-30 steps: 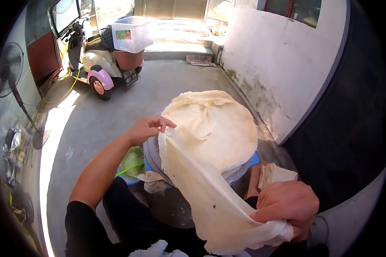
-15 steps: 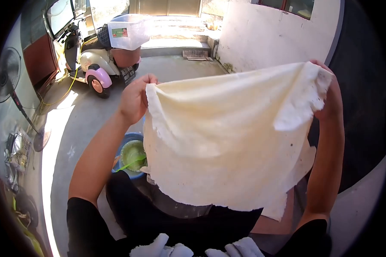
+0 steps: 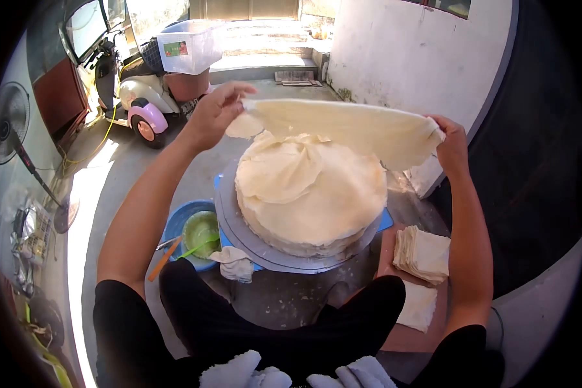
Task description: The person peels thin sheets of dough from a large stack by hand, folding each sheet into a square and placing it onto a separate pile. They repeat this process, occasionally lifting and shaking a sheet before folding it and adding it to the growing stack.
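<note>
A thin, pale dough sheet [image 3: 343,126] hangs stretched between my two hands, above the far side of a round stack of similar sheets [image 3: 317,200]. My left hand [image 3: 221,113] pinches its left corner, and my right hand [image 3: 451,139] grips its right end. The stack's top sheet is wrinkled at the back left. Under the stack is a round grey plate [image 3: 229,223] on something blue. A crumpled cloth [image 3: 234,264] lies at the plate's front left edge.
Left of the plate, a blue basin [image 3: 176,223] holds a green bowl [image 3: 200,234]. Folded sheets [image 3: 421,253] lie on a reddish board [image 3: 401,343] at right. A scooter [image 3: 150,97] stands at the back left, a fan [image 3: 8,123] at far left.
The sheet has swung up and away from me, showing the round stack and the folded sheets beneath. My right hand has moved left and down; my left hand has risen slightly.
</note>
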The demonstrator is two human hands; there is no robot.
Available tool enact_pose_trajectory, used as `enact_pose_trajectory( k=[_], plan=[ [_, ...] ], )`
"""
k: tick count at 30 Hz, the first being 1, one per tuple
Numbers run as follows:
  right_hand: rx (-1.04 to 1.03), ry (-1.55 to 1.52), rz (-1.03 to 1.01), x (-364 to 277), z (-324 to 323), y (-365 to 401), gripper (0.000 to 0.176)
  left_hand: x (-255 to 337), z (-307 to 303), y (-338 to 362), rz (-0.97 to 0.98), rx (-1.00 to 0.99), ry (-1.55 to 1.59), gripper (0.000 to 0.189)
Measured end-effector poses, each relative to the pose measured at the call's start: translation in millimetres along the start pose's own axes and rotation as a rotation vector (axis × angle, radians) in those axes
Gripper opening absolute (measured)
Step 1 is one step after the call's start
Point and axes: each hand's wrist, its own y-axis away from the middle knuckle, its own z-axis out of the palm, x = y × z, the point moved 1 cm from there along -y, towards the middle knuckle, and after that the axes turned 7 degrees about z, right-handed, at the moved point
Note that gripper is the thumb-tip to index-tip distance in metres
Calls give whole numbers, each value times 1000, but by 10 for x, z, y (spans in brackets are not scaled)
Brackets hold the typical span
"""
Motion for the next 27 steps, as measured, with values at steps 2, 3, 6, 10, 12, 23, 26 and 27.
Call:
enact_pose_trajectory(
  k=[2,3,6,10,12,23,26,27],
  plan=[
    [-113,41,34,473,190,355,23,-74,200,414,74,-145,-188,16],
    [-172,26,57,739,320,558,23,-137,328,651,42,-188,-203,15],
    [-321,-32,84,1262,675,1259,27,-366,644,1383,-47,-319,-160,15],
    [-353,8,39,1339,701,1686,29,-380,747,1855,-38,-455,-193,14],
    [-343,23,4,1111,571,1728,31,-294,719,1892,-56,-421,-182,14],
    [-299,-274,153,1034,689,1676,27,-88,873,1913,69,-512,-364,37],
    [-269,-354,259,1017,740,1655,26,-276,997,2018,86,-526,-463,39],
    [-243,-347,294,1013,743,1658,25,-355,1041,2051,113,-497,-486,34]
  ],
)
